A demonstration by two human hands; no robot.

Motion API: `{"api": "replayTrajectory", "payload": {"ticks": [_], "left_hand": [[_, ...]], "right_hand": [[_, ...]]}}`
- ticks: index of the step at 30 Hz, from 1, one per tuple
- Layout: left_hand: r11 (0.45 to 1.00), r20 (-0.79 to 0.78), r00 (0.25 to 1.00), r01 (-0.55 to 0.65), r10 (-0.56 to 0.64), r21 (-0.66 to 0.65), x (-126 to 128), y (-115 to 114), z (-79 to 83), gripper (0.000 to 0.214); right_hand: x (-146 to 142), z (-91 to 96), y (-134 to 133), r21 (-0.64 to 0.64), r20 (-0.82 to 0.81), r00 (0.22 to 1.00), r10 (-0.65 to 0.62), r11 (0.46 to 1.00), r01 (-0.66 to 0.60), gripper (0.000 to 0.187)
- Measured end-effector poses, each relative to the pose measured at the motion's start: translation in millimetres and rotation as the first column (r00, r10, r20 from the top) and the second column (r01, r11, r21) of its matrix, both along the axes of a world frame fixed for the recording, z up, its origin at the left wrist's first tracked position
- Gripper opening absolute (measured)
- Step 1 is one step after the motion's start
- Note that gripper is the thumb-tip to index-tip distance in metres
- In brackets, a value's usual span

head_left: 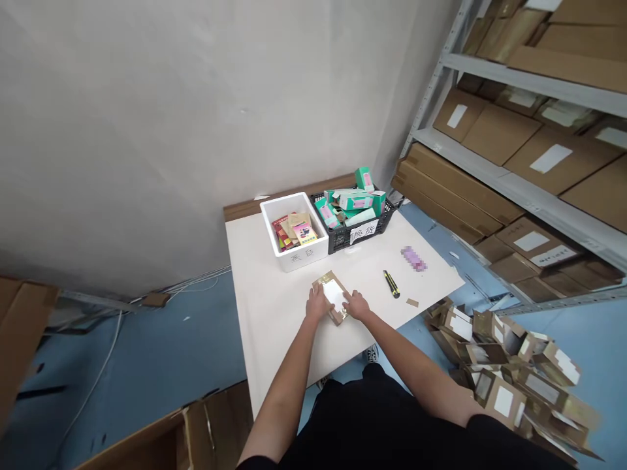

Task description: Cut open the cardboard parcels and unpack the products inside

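A small flat cardboard box (332,292) with a white label and shiny brown tape lies on the white table (269,313). My left hand (317,303) grips its left edge, thumb on the label. On the opposite edge, my right hand (356,305) holds the box with its thumb also over the label. A black and yellow box cutter (391,284) rests to the right of my hands, beside a small brown scrap (412,303). Farther right lies a purple item (414,258), blurred by pixels.
Behind the box stand a white foam bin (304,256) with packets and a black plastic basket (340,243) with green-and-white cartons. Shelves (519,176) of cardboard boxes rise at right. Opened boxes (504,399) pile on the floor; a large carton (142,444) sits lower left.
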State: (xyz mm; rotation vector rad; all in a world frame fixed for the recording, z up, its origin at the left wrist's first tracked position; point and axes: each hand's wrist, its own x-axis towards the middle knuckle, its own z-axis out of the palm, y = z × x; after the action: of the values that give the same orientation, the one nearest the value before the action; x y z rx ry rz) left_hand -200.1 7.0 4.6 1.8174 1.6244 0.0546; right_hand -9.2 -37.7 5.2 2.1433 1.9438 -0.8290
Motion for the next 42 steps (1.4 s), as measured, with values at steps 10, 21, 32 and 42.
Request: {"api": "replayTrajectory", "payload": {"ticks": [10,21,32,42], "left_hand": [[0.994,-0.278,0.958,0.043,-0.071,-0.105,3,25,-7.9,0.113],[0.989,-0.373,0.922,0.056,-0.103,-0.134,31,-15,-29.1,0.105],[0.968,-0.485,0.868,-0.019,-0.109,-0.250,51,-20,-17.3,0.110],[0.967,-0.432,0.901,-0.077,-0.036,-0.242,55,-27,-17.3,0.120]], "right_hand": [[173,-22.1,20,0.098,-0.138,0.985,-0.105,0.988,0.119,0.062],[271,-95.5,41,-0.193,-0.109,0.846,-0.522,0.846,0.498,0.060],[152,-60.5,51,-0.066,-0.394,0.900,-0.188,0.982,0.176,0.042],[23,0.6,50,0.014,-0.327,0.922,0.207,0.977,-0.214,0.062]]}}
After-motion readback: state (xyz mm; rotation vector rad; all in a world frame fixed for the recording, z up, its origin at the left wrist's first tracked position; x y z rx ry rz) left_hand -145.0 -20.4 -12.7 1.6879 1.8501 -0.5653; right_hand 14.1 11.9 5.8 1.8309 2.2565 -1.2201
